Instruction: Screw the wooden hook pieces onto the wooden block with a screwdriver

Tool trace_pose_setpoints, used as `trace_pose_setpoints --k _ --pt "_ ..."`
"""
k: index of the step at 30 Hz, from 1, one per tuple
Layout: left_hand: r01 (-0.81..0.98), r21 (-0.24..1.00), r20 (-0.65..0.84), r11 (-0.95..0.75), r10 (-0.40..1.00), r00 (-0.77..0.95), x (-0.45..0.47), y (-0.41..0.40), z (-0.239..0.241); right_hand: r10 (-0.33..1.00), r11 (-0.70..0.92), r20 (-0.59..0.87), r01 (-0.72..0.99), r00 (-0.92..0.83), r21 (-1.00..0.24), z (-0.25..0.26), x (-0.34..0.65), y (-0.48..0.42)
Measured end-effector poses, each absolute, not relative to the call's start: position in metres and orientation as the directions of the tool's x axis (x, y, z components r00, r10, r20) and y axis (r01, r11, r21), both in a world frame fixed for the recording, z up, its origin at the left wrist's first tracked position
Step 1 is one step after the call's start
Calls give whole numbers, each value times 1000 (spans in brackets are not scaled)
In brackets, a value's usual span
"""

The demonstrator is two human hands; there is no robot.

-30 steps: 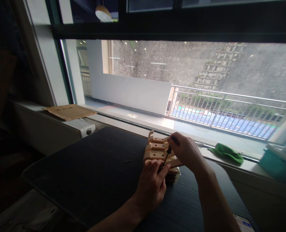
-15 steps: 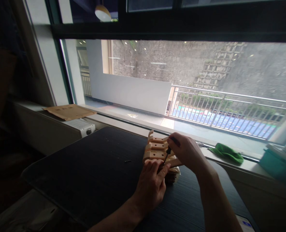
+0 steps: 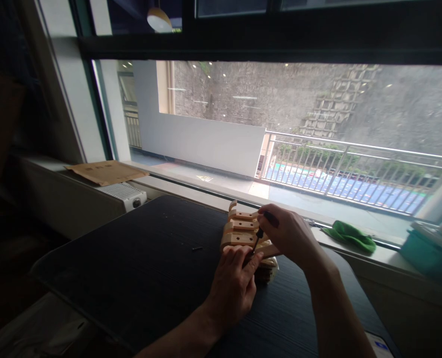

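On the far right part of the dark bench [image 3: 139, 258], a row of pale wooden pieces [image 3: 239, 225] with curved ends and paired holes lies near the windowsill [image 3: 209, 195]. The right hand [image 3: 286, 233] pinches the handle of a screwdriver [image 3: 260, 232], its shaft slanting down toward the left hand [image 3: 236, 281]. That left hand bends over the near end of the row, fingers side by side, touching the wood; whether it pinches anything cannot be told.

A small screw-like piece [image 3: 197, 248] lies left of the row. Far left are a brown envelope [image 3: 107, 172] and a white ribbed unit [image 3: 126, 195]; on the sill at right, a green cloth [image 3: 351, 236] and a teal container [image 3: 426, 253], cut off by the frame.

The screwdriver's tip is hidden by the left fingers, and the right forearm covers most of a phone-like object [image 3: 380, 344] at the near right edge. A stack [image 3: 268, 275] under the wood is hard to make out.

Leftward, the bench runs wide to a rounded corner; rightward, its edge passes close beside the right forearm.
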State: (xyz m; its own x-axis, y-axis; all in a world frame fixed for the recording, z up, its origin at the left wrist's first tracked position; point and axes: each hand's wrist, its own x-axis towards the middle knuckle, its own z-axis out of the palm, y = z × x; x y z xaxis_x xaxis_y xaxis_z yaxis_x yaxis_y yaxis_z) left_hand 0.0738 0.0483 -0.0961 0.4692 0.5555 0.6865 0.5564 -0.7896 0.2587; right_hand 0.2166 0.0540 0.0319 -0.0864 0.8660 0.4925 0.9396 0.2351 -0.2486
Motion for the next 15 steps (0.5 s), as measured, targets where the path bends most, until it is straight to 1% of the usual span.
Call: trace_pose_setpoints --k 3,9,15 --pt "553 256 685 -793 553 475 74 48 -96 867 251 489 932 -96 -261 31 218 56" --pt "552 259 678 -793 556 481 73 47 -94 873 208 487 931 -38 -300 24 222 66" --pt "554 252 677 -793 554 485 74 49 -95 871 193 489 947 -46 -255 27 217 60"
